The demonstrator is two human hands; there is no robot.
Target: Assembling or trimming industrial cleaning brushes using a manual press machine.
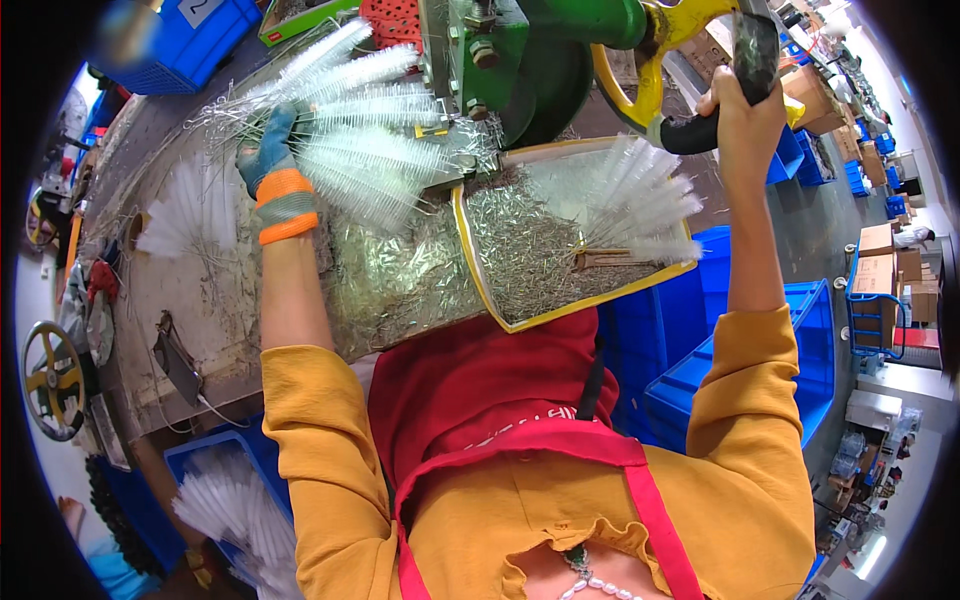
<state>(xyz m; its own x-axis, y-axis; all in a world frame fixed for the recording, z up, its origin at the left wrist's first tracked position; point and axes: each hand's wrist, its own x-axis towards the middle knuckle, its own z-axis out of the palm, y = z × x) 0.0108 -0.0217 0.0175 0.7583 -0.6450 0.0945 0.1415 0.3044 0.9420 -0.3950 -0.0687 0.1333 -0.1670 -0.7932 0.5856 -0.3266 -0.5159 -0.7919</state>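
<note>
Grasps a fan of white bristle brushes (375, 160) at eleven o'clock with the left hand (266, 158), clenched around the wire stems (232, 117) at ten o'clock. Wears a blue glove (274, 148) with an orange-and-grey cuff (285, 202) on it. Spreads the bristle heads towards three o'clock from there, near the green machine (600, 20) at twelve o'clock. Cannot tell contact from a narrow gap between tips and machine. Clasps the black grip (755, 52) of the yellow handwheel (655, 60) between one and two o'clock with the bare right hand (740, 115), fingers curled firmly about it. Wears a mustard shirt (320, 410) with sleeves pushed up, under a red apron (470, 385) near six o'clock. Works over a worn surface (225, 310), with loose brushes (190, 210) lying on it between nine and ten o'clock. Has a yellow-edged tray (600, 298) just off centre towards two o'clock, between the forearms, littered with metallic clippings (530, 220) and holding a further fan of brushes (640, 185). Includes a blue bin (263, 450) filled with white brushes (230, 505) between seven and eight o'clock, and blue crates (820, 340) at three o'clock.
</note>
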